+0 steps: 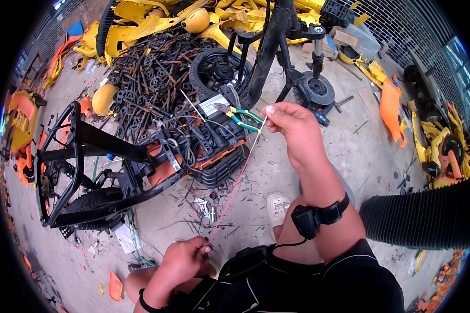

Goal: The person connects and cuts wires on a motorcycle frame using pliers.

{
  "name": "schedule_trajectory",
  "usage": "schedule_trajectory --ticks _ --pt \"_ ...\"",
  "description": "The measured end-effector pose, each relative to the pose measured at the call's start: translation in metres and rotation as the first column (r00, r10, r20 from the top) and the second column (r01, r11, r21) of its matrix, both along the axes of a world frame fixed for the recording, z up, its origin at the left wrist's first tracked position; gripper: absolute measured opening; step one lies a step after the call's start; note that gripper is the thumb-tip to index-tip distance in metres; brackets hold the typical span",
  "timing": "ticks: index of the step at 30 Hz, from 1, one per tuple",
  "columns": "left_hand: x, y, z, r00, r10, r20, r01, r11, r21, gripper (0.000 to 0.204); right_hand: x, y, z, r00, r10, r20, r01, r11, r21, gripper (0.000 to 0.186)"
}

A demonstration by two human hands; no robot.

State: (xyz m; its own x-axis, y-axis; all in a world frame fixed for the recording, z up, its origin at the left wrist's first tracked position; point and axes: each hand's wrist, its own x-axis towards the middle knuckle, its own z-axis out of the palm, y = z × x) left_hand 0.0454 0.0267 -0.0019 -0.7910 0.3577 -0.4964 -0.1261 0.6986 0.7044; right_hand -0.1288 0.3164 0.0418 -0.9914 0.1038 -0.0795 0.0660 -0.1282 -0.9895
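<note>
The left hand (185,258) is sitting at the near side, its thumb and fingers clamping on the near end of a thin pinkish wire (234,192). The wire is stretching away to the far right, where the right hand (296,128) is pinching its paler end between thumb and forefinger, held together. Pliers (236,119) with green and yellow handles are lying just left of the right fingertips; whether those fingers are also touching the handles, I cannot tell.

Beyond and left of the wire, a black vehicle frame (109,148) is resting on the floor, with cables and an orange panel showing inside it. Farther off, a heap of rusty metal parts (146,83) is lying left of a black wheel (219,73). Yellow panels (156,26) are piling up behind. On the right, an orange panel (390,109) is standing out, and a ribbed black tube (418,219) is lying nearer.
</note>
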Motion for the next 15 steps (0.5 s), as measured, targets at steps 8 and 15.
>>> schedule_trajectory --ticks 8,15 --pt "-0.0053 -0.0040 -0.0034 0.982 0.091 -0.166 -0.079 0.993 0.083 0.009 0.0027 0.0027 0.0007 1.000 0.013 -0.016 -0.014 0.998 -0.063 0.020" --pt "-0.0070 -0.0035 -0.0007 0.974 0.095 -0.204 -0.066 0.987 0.144 0.011 0.0049 0.0033 0.0035 1.000 0.015 -0.020 -0.017 0.995 -0.094 0.019"
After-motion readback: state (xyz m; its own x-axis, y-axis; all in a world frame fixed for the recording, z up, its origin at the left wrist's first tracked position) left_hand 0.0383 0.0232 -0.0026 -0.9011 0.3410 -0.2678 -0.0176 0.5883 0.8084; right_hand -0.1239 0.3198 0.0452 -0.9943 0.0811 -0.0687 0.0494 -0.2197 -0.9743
